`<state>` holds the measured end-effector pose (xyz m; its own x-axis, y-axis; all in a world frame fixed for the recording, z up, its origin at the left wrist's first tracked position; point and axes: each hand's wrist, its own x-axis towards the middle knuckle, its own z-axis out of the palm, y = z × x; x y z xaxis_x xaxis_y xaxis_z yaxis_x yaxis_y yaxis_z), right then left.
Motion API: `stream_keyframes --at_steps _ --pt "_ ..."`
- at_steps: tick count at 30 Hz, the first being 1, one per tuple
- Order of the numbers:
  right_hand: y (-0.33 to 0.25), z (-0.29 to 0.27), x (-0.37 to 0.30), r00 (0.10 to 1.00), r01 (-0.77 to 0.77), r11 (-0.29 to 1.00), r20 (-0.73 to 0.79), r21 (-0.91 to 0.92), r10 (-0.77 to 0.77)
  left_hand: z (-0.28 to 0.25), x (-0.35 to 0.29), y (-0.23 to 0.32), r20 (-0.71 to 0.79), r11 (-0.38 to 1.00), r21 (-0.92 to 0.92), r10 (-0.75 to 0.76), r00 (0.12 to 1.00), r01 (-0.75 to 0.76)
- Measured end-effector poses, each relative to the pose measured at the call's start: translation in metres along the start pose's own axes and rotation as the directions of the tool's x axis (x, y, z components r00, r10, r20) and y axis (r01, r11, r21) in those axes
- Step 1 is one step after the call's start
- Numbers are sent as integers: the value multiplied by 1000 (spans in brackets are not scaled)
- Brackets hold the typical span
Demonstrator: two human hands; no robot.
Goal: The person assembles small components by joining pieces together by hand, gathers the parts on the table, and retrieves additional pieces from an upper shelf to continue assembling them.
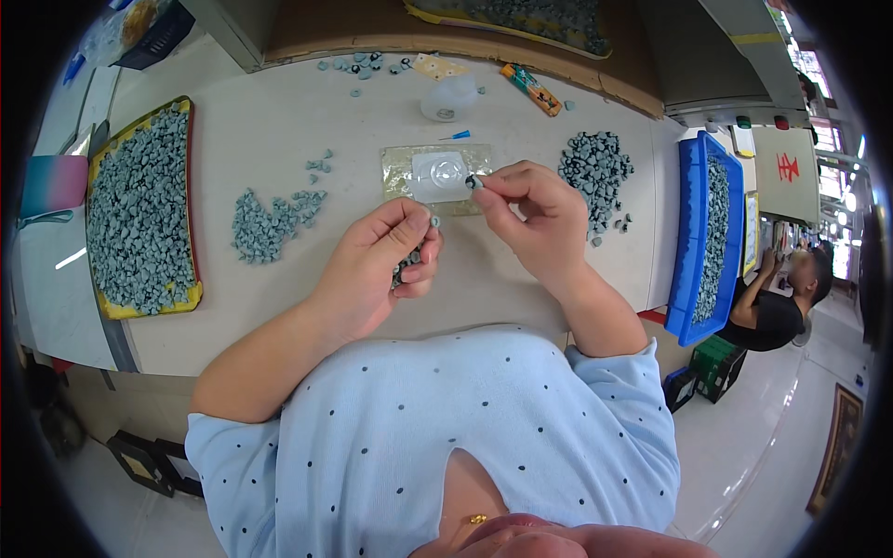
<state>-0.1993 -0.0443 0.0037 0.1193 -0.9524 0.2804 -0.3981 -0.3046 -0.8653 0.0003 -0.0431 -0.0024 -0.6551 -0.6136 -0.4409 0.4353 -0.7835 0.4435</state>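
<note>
Several small grey-green pieces (406, 267) are cupped in the curled fingers of my left hand (377, 260), and one more shows at its thumb and forefinger. My right hand (535, 219) pinches a single small grey-green piece (473, 182) with a dark face between thumb and forefinger. That piece is held over the right part of a clear flat pad (398, 177), which carries a white sheet and a small round transparent dish (446, 173). Behind the pad lies a blue-tipped dispensing needle (456, 136). What exactly the pieces are is too small to tell.
Loose grey-green pieces lie in a left pile (265, 228) and a right pile (595, 172). A full yellow tray (197, 296) stands far left, a blue bin (684, 232) at right. Behind are a translucent cup (449, 98) and an orange-green box (531, 89). A co-worker (772, 307) sits at right.
</note>
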Motion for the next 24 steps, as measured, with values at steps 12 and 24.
stream_keyframes --at_steps 12,24 --pt "-7 8 -3 996 77 997 52 -2 -76 4 2 2 -53 999 37 -31 998 32" --pt "-1 12 -1 794 607 762 141 -226 -591 4 -1 4 -96 994 -28 -111 989 108"
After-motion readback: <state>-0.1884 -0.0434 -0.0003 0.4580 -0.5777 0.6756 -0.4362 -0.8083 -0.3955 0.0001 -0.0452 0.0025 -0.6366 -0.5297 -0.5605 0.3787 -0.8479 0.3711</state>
